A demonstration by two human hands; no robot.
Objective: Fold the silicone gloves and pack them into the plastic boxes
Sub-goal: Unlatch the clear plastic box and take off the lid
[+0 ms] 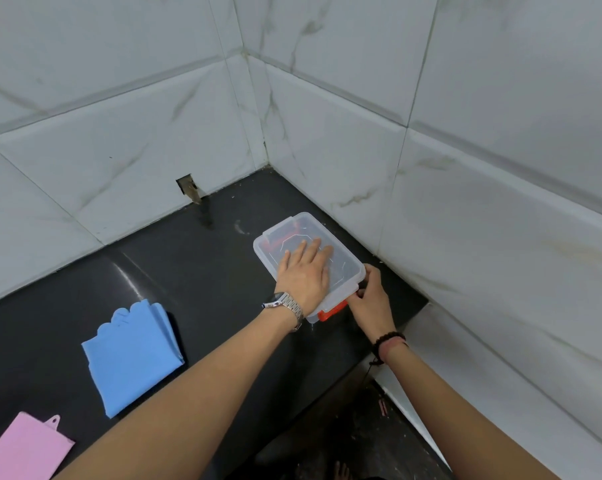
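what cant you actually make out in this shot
- Head view: whether the plastic box holds anything; the left hand lies flat on its cloudy lid.
- Whether the near red latch is clipped; the right hand covers that corner.
- The pink glove is cut off by the bottom-left edge.
- How many layers the folded blue glove has.

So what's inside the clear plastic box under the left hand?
Through the plastic box lid, only a red-orange shape shows near the far end; what it is cannot be told. The left hand lies flat on the lid and hides the rest.
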